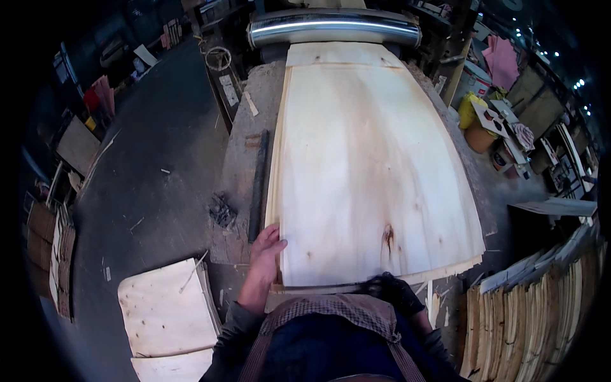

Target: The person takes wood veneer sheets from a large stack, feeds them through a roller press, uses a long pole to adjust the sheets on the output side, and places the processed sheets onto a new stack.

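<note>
A large pale wood veneer sheet (pixel 375 146) lies on a stack before me, with a dark knot near its front edge and brown stains along its length. At the near left corner, my bare left hand (pixel 265 249) is closed on the sheet's edge, its thumb over the top and its fingers along the side. My right hand (pixel 396 293), in a dark glove, is at the front edge of the stack. Its fingers are dark and hard to make out against the apron. Beyond the far end of the sheet runs a shiny metal roller (pixel 334 30).
A dark bar (pixel 259 184) lies along the stack's left side, near a crumpled black scrap (pixel 221 210). More veneer sheets (pixel 167 309) are at lower left. Upright veneer bundles (pixel 531 318) stand at lower right. Buckets (pixel 478 135) and clutter line the right side.
</note>
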The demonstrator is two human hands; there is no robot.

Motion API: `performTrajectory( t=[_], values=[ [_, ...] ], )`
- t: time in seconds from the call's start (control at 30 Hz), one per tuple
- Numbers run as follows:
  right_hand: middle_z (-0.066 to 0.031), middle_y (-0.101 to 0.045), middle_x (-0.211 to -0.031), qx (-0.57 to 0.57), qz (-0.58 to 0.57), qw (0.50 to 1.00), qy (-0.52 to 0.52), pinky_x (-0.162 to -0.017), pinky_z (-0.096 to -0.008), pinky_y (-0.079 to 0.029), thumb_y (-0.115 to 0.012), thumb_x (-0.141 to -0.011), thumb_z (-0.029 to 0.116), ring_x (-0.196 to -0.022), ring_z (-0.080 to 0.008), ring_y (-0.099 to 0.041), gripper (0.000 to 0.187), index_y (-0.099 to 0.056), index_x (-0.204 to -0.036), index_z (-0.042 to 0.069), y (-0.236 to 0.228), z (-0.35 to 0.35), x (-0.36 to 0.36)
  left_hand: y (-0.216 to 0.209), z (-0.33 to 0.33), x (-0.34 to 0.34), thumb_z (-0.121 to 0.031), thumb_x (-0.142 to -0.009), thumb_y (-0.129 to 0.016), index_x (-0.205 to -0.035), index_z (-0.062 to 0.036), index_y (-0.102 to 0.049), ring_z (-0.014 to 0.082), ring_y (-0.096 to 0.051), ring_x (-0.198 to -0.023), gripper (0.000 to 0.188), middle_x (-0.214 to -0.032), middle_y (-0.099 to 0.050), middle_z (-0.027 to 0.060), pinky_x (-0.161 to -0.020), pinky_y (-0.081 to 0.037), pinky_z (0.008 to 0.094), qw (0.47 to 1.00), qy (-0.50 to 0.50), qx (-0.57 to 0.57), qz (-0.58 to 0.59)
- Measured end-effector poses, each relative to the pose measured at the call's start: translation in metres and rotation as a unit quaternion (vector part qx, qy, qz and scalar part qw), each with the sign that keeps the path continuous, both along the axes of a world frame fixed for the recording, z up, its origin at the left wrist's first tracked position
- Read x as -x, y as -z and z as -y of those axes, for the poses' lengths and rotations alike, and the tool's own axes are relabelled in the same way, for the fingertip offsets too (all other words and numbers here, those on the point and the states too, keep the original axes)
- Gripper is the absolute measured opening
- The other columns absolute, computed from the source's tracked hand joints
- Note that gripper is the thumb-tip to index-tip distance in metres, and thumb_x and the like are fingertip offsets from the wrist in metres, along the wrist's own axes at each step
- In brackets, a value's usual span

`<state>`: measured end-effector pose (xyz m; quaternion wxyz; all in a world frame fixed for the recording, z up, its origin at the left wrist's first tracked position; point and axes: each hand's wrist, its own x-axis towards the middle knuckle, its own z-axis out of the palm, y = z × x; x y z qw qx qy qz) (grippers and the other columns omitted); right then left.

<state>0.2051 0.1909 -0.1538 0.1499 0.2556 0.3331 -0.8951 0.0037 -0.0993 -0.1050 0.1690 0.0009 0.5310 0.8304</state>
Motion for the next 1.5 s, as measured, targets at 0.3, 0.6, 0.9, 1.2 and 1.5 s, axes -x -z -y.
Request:
performTrajectory(
  t=[0.3,0.6,0.9,1.2,1.5],
  values=[
    [-0.0127,-0.062,-0.078,-0.258,-0.048,0.964,0.041,-0.068,-0.0329,-0.050,-0.048,-0.090,0.021,-0.073,-0.0248,-0.061,0.021,-0.055,-0.089,0.002,0.024,-0.013,-0.007,-0.066,-0.004,-0.006,0.016,-0.072,-0.042,-0.125,0.0005,-0.040,0.0215,-0.054,-0.105,0.055,-0.118,-0.053,0.0183,-0.089,-0.043,0.0298,0.998,-0.030,-0.055,-0.006],
    [-0.0125,-0.061,-0.088,-0.018,-0.021,0.999,0.042,-0.068,-0.0332,-0.050,-0.052,-0.085,0.009,-0.075,-0.0228,-0.061,0.019,-0.056,-0.101,-0.002,-0.031,-0.013,0.028,0.047,0.011,0.005,-0.006,-0.077,-0.056,-0.112,0.0025,-0.053,0.0279,-0.040,-0.119,0.036,-0.122,-0.049,0.0202,-0.094,-0.039,0.0333,0.761,-0.002,0.592,-0.266],
    [-0.0191,-0.063,-0.094,-0.397,-0.311,0.864,-0.012,-0.074,-0.0328,-0.051,-0.041,-0.091,0.012,-0.086,-0.0266,-0.063,0.027,-0.051,-0.107,-0.007,-0.055,-0.034,0.080,0.018,-0.016,0.012,-0.024,-0.086,-0.054,-0.117,0.0029,-0.050,0.0295,-0.033,-0.125,0.042,-0.130,-0.038,0.0232,-0.100,-0.030,0.0338,0.922,-0.098,0.325,-0.185],
    [-0.0183,-0.060,-0.097,-0.050,-0.188,0.973,0.121,-0.080,-0.0443,-0.050,-0.044,-0.089,0.018,-0.088,-0.0336,-0.060,0.025,-0.053,-0.103,-0.001,-0.038,-0.078,0.299,0.054,-0.022,-0.002,-0.018,-0.079,-0.059,-0.131,0.0067,-0.026,0.0344,-0.030,-0.126,0.066,-0.136,-0.028,0.0234,-0.103,-0.027,0.0348,0.784,-0.047,0.562,-0.259],
    [-0.0234,-0.045,-0.121,0.059,-0.132,0.988,0.047,-0.097,-0.0507,-0.037,-0.038,-0.092,0.013,-0.112,-0.0372,-0.046,0.038,-0.031,-0.128,0.004,-0.036,-0.016,0.277,0.055,0.000,0.004,-0.005,-0.076,-0.059,-0.131,0.0002,-0.033,0.0256,-0.027,-0.129,0.061,-0.142,-0.024,0.0162,-0.103,-0.026,0.0316,0.899,-0.019,0.415,-0.139]
  ],
)
